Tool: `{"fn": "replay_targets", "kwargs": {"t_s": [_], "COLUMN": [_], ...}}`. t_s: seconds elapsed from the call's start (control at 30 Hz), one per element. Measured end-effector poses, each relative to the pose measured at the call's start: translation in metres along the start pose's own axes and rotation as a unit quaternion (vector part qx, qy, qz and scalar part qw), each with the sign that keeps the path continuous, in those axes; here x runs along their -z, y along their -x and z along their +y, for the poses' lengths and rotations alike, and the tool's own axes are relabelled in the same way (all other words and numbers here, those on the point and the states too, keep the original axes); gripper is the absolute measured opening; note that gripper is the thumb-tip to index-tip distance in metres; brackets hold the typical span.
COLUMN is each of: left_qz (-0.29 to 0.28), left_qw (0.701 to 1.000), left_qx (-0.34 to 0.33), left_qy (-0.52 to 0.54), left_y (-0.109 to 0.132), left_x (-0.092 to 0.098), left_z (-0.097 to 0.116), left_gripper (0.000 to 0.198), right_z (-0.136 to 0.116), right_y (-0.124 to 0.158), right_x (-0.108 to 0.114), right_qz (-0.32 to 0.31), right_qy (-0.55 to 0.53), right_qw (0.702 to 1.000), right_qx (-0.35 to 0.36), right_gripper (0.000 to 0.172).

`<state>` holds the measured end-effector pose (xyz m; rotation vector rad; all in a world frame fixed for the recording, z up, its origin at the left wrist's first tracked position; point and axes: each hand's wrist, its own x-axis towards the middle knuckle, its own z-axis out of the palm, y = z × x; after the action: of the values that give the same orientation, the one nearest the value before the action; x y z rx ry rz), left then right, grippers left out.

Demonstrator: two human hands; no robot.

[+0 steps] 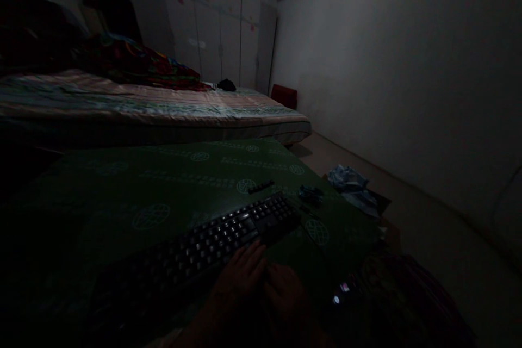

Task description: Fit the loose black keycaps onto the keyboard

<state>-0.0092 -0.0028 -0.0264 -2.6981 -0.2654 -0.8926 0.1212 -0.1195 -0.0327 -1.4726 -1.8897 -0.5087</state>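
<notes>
A black keyboard [228, 239] lies at a slant on the green surface with white globe prints, its keys facing up. My left hand [243, 269] is at its near edge, fingers stretched out, the fingertips close to or touching the frame. Right beside it, my right hand [283, 285] has its fingers curled in against the left hand. Whatever the right hand holds, if anything, is lost in the dark. Just beyond the keyboard rests a short dark strip with small bumps [261, 186]. A tangled dark bundle [310, 194] sits to its right.
A small dark object with bright spots [345, 292] lies at the right. Crumpled pale blue cloth [354, 187] is past the surface's right edge, and dark cloth [420, 293] is nearer. A bed [163, 106] stands behind, with a wall [399, 76] at the right. The light is very dim.
</notes>
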Motion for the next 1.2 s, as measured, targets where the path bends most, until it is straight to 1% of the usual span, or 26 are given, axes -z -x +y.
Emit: {"fn": "replay_targets", "kwargs": {"t_s": [0.1,0.23,0.3,0.37,0.47,0.6,0.63,0.73,0.8,0.9,0.97,1.03,1.13,1.2], "left_qz": [0.013,0.060,0.069,0.067,0.089,0.060,0.068,0.096,0.094,0.094,0.106,0.113,0.097,0.097], "left_qw": [1.000,0.998,0.997,0.997,0.995,0.997,0.997,0.994,0.994,0.994,0.992,0.990,0.992,0.992], "left_qx": [-0.003,0.025,0.027,0.023,0.029,0.033,0.042,0.050,0.050,0.064,0.071,0.079,0.079,0.082], "left_qy": [-0.009,-0.016,-0.017,-0.018,-0.022,-0.024,-0.020,-0.010,-0.008,0.004,0.008,0.005,0.002,0.003], "left_y": [0.002,0.006,0.007,0.007,0.007,0.013,0.015,0.020,0.021,0.020,0.017,0.014,0.010,0.009], "left_x": [-0.004,-0.014,-0.017,-0.016,-0.016,-0.026,-0.030,-0.039,-0.041,-0.039,-0.036,-0.032,-0.026,-0.023], "left_z": [-0.001,-0.002,-0.003,-0.003,-0.004,-0.006,-0.006,-0.007,-0.007,-0.006,-0.005,-0.004,-0.003,-0.003], "left_gripper": [0.031,0.030,0.031,0.032,0.033,0.032,0.032,0.032,0.032,0.033,0.032,0.031,0.031,0.031], "right_z": [0.004,0.011,0.013,0.014,0.013,0.011,0.011,0.009,0.008,0.009,0.010,0.012,0.014,0.013], "right_y": [0.008,0.024,0.030,0.032,0.027,0.020,0.020,0.020,0.020,0.021,0.021,0.022,0.023,0.024], "right_x": [-0.013,-0.040,-0.051,-0.056,-0.053,-0.047,-0.047,-0.051,-0.052,-0.052,-0.050,-0.050,-0.052,-0.052], "right_qz": [0.021,0.059,0.086,0.116,0.130,0.122,0.123,0.152,0.170,0.163,0.148,0.149,0.162,0.158], "right_qy": [0.023,0.065,0.079,0.089,0.090,0.083,0.085,0.090,0.093,0.092,0.092,0.095,0.100,0.096], "right_qw": [1.000,0.996,0.993,0.989,0.987,0.989,0.989,0.984,0.981,0.982,0.985,0.984,0.982,0.983], "right_qx": [0.004,0.002,0.000,0.002,0.004,0.009,0.006,-0.013,-0.016,-0.009,-0.001,0.008,0.017,0.018], "right_gripper": [0.028,0.024,0.022,0.021,0.022,0.025,0.025,0.027,0.026,0.028,0.028,0.027,0.025,0.024]}}
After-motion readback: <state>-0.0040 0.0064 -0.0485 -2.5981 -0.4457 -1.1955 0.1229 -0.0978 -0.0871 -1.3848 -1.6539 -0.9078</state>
